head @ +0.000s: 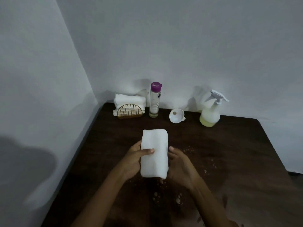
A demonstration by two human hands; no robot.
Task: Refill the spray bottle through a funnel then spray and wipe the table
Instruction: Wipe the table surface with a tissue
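A folded white cloth (154, 153) is gripped by the left hand (133, 158) and right hand (179, 163), fingers curled around it, above the droplet-speckled table (237, 153). Wiping is judged next: the cloth must be pressed down.

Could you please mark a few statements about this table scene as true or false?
1. The left hand and right hand both hold the towel. True.
2. The funnel sits in the spray bottle. False: it lies on the table, beside that bottle.
3. Droplets dot the table. True.
4. The spray bottle is empty. False: yellowish liquid fills its lower part.
5. The clear bottle wears its purple cap. True.
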